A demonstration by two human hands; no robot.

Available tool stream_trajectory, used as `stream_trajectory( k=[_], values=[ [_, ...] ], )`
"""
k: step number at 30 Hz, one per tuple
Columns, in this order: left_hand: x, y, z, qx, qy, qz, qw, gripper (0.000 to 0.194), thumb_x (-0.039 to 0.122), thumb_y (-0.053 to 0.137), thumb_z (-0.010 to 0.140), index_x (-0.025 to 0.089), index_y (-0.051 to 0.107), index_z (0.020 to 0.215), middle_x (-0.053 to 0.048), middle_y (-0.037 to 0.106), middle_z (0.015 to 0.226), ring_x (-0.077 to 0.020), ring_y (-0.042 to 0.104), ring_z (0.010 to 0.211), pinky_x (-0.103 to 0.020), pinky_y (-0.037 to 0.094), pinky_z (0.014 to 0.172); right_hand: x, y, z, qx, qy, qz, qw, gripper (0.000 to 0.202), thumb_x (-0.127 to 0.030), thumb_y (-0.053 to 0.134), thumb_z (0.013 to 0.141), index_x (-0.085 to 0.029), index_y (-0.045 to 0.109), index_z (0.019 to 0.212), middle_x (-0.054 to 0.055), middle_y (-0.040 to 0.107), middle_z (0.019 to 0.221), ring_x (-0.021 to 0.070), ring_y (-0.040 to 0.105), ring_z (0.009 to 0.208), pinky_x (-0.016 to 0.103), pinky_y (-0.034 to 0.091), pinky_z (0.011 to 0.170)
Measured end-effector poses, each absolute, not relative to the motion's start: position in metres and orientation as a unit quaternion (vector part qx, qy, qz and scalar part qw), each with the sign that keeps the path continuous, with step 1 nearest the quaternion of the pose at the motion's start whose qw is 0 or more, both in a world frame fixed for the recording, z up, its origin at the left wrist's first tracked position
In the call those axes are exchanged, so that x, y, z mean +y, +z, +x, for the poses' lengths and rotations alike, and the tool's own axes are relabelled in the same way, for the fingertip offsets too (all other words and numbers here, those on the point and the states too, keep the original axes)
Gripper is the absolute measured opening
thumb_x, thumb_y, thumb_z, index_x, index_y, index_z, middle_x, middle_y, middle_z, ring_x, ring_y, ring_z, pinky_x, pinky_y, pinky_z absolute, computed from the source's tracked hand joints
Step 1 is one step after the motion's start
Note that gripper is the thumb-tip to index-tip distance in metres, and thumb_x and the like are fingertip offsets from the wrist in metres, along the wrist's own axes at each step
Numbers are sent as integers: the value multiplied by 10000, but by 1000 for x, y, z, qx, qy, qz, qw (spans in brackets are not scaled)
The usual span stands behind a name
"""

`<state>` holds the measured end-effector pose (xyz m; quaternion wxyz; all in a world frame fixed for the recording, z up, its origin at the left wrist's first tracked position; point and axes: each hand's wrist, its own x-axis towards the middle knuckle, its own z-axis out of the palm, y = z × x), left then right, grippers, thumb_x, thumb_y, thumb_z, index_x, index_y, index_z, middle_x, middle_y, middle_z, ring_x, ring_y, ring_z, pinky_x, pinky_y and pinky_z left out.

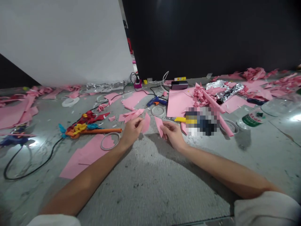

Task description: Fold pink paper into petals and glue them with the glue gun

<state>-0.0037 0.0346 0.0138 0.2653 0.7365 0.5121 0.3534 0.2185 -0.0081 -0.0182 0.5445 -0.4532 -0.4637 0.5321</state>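
Note:
My left hand (133,130) is closed in a pinch on a small piece of pink paper (146,122), held upright. Across a narrow gap, my right hand (172,133) grips a second pink paper piece (158,125) between thumb and fingers. The two pieces are apart. Just beyond my left hand lies a small pile of pink paper pieces (131,115). A yellow box cutter (180,119) lies beyond my right hand, its far end covered by a blurred patch. A roll of tape (158,110) rests on the floor behind the two papers.
A blue glue gun (154,101) lies farther back. Red, yellow and blue paper shapes with an orange stick (101,131) lie left, near another tape roll (110,141) on pink sheets (80,160). On the right are a pink paper tube (216,108), a plastic bottle (252,120) and crumpled foil (231,91).

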Motion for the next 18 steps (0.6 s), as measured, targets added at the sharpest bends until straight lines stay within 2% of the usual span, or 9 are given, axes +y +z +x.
stream_trajectory(
  k=[3,8,13,18],
  values=[
    [17,5,9,479,376,688,394,408,491,488,1070,215,575,782,1,635,663,-127,553,508,-249,422,501,-11,-17,220,-478,525,-460,533,301,-509,813,901,-238,770,1023,-48,605,568,137,497,440,277,396,429],
    [11,-3,20,435,407,623,507,382,522,582,1030,205,629,822,-8,661,672,-125,607,513,-240,482,510,-15,-9,219,-498,512,-475,514,288,-508,804,916,-249,772,1040,-24,648,638,147,547,474,289,432,443],
    [4,1,18,422,412,616,522,330,484,672,1013,197,724,859,-10,695,716,-119,631,577,-239,519,582,-18,-2,218,-508,503,-485,504,292,-510,807,921,-233,815,1011,-14,660,652,126,514,456,289,423,438],
    [1,6,21,418,417,642,490,277,417,718,970,193,779,820,-20,738,735,-135,658,611,-250,545,616,-16,-4,220,-514,515,-463,507,300,-506,852,882,-229,862,996,6,700,807,98,531,474,270,422,414]
  ],
)
